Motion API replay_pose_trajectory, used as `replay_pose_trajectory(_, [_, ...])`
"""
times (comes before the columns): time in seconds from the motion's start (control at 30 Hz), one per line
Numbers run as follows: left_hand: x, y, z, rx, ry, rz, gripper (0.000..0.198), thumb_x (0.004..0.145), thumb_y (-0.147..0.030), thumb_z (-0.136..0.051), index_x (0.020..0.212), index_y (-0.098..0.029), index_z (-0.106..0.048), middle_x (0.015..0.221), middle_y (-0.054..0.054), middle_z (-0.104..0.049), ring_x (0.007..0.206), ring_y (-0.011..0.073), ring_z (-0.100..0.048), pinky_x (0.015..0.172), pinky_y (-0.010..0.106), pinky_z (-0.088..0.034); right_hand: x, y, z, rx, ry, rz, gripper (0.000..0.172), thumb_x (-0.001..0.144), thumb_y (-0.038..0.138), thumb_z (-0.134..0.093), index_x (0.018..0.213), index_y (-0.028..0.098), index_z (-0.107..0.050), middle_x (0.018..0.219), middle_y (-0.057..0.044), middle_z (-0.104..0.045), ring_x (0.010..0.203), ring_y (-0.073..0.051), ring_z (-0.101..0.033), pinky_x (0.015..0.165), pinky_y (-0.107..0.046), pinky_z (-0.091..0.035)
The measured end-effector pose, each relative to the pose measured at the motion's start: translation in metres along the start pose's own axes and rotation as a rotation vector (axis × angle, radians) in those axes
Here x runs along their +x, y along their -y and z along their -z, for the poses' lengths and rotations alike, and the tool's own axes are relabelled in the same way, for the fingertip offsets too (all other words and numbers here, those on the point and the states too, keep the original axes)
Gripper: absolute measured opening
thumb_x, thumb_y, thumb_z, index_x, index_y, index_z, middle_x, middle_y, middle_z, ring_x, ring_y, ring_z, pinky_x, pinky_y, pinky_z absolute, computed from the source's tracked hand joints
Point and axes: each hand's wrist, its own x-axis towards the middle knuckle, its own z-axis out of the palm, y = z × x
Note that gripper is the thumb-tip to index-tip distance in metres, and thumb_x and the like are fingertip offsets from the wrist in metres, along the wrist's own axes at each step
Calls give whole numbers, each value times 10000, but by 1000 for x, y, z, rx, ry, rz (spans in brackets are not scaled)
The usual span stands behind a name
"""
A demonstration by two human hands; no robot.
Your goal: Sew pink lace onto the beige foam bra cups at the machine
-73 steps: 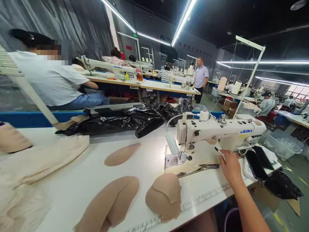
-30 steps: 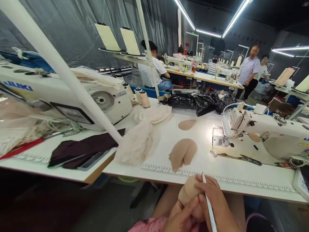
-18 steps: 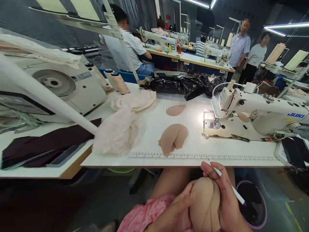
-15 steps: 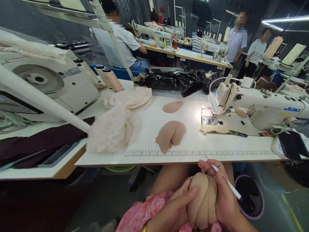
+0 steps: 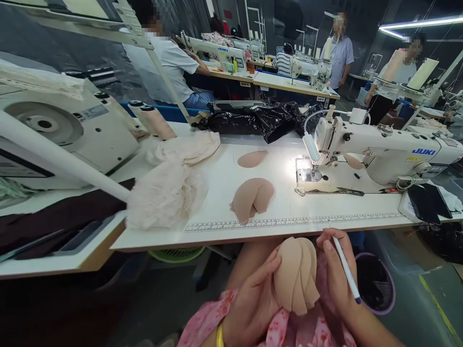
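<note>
My left hand (image 5: pixel 255 291) grips a fanned stack of beige fabric cup pieces (image 5: pixel 295 274) above my lap, thumb on the front piece. To its right, my right hand (image 5: pixel 336 267) holds a white pen (image 5: pixel 346 270) with a dark purple end pointing down; that hand is apart from the stack. On the white table (image 5: pixel 217 202) beyond lie some folded beige cup pieces (image 5: pixel 251 197) and a single flat beige piece (image 5: pixel 252 158).
A lit JUKI sewing machine (image 5: pixel 379 149) stands at the right, with thread snips (image 5: pixel 350 192) before it. A printed ruler (image 5: pixel 289 222) runs along the front edge. Cream lace fabric (image 5: pixel 162 197) lies at left, a black plastic bag (image 5: pixel 260 120) behind. A purple bin (image 5: pixel 392 294) sits below.
My right hand has moved off the stack to the right, keeping the pen. My left hand has raised the stack slightly, and its pieces are more fanned out. The view has shifted a little.
</note>
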Motion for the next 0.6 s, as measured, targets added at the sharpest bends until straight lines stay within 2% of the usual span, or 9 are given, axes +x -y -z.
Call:
replay_pose_trajectory(0.1, [2, -4, -3, -49, -17, -62, 707, 945, -240, -689, 1585, -261, -389, 1410, 102, -660, 1318, 305, -605, 1187, 433, -414, -9, -2, 11, -236, 130, 166, 222, 950, 361, -700, 1163, 306, -677, 885, 8, -647, 777, -177, -610, 715, -309, -499])
replay_pose_trajectory(0.17, [3, -5, -4, -63, -14, -96, 720, 948, -240, -689, 1592, -279, -370, 1412, 93, -661, 1304, 303, -616, 1186, 447, -417, -14, 1, 14, -384, 213, 280, 270, 931, 303, -715, 1199, 321, -684, 901, -5, -654, 807, -196, -622, 734, -332, -505])
replay_pose_trajectory(0.27, [4, -3, -2, -68, 6, -131, 705, 953, -267, -692, 1585, -314, -384, 1419, 72, -660, 1294, 299, -624, 1185, 455, -421, -17, 5, 12, -486, 245, 376, 269, 930, 236, -710, 1180, 334, -694, 865, -4, -662, 773, -202, -621, 716, -342, -502])
replay_pose_trajectory(0.37, [5, -1, 1, -59, 14, -157, 636, 984, -327, -665, 1570, -354, -418, 1431, 54, -655, 1302, 286, -621, 1190, 447, -415, -16, 6, 10, -489, 223, 376, 138, 936, 229, -706, 1042, 316, -715, 805, 1, -651, 699, -189, -599, 641, -320, -479])
replay_pose_trajectory(0.5, [7, 0, 2, -103, -45, -204, 545, 1030, -377, -588, 1552, -410, -435, 1463, 19, -635, 1340, 249, -589, 1197, 419, -404, -20, 0, 9, -379, 94, 328, 71, 925, 234, -714, 948, 301, -709, 794, -2, -644, 662, -179, -603, 606, -308, -469])
replay_pose_trajectory(0.6, [4, 1, 0, -72, -83, -198, 551, 1024, -371, -599, 1550, -397, -435, 1487, 24, -610, 1361, 255, -567, 1200, 419, -393, -27, -3, 9, -346, 186, 325, 81, 889, 238, -758, 917, 309, -733, 775, -11, -678, 701, -213, -646, 655, -336, -496])
